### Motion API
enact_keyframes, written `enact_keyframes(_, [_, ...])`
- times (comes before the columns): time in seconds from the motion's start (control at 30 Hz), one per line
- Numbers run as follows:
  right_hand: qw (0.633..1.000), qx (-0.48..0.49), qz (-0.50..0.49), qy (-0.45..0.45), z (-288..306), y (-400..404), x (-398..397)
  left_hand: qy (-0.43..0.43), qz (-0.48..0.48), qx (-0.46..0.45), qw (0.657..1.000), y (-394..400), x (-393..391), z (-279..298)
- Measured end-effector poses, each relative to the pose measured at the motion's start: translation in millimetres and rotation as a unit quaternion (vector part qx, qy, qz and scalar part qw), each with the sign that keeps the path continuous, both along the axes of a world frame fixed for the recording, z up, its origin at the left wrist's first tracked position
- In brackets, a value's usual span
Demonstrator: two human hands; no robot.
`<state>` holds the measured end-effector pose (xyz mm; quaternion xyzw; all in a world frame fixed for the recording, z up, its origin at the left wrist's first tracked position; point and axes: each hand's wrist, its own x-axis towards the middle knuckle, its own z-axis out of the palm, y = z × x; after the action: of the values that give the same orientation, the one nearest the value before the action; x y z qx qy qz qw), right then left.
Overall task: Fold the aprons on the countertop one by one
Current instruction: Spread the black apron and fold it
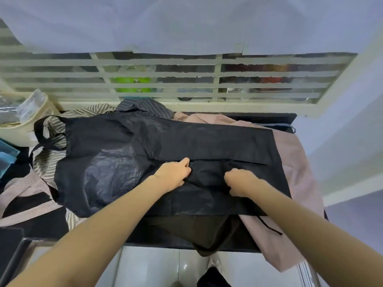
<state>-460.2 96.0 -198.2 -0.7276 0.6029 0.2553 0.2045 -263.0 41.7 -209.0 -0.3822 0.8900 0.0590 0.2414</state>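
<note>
From the head camera, a black apron [165, 154] lies spread across the dark countertop [269, 117], its bib end to the left and its far long side already turned in over the middle. The left hand [174, 172] and the right hand [240, 183] sit close together near the cloth's centre, a little apart, both with fingers curled down into the black fabric; each appears to pinch a fold of it, though the fingertips are buried in the cloth. The neck strap [44, 129] loops off the left end, and a thin tie [269, 225] trails from the near right corner. Beneath it lie other aprons: a pink apron [298, 162] spilling over the right edge of the counter, a beige striped apron [49, 160] showing at the left, and a dark pinstriped apron [145, 108] bunched at the back against the wall. A dark brown cloth [196, 228] hangs over the near edge below the hands. At the far left stand a cream basket [24, 129] and a blue box [7, 156], close to the strap. Behind the counter runs a barred window [165, 79], with pale fabric [186, 21] hanging above it.
</note>
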Motion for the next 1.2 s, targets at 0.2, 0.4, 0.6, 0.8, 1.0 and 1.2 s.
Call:
enact_keyframes(0.2, [0.962, -0.112, -0.228, -0.100, 51, -35, -53, 0.099, 0.112, -0.015, 0.989, -23, -3, 17])
enact_keyframes(0.4, [0.963, -0.039, -0.259, -0.068, 68, -40, -65, 0.173, 0.208, 0.093, 0.958, -53, 6, 22])
enact_keyframes(0.6, [0.965, -0.019, -0.242, -0.096, 50, -76, -75, 0.253, 0.350, 0.337, 0.837, -80, 4, 25])
enact_keyframes(0.8, [0.975, -0.071, -0.180, -0.114, 31, -125, -81, 0.193, 0.217, -0.001, 0.957, -118, -10, 25])
enact_keyframes(1.0, [0.986, -0.048, -0.136, -0.079, 4, -154, -75, -0.028, 0.164, -0.078, 0.983, -147, -7, 17])
enact_keyframes(1.2, [0.975, -0.063, -0.173, -0.122, 6, -165, -81, -0.018, 0.122, -0.132, 0.984, -160, 9, 27])
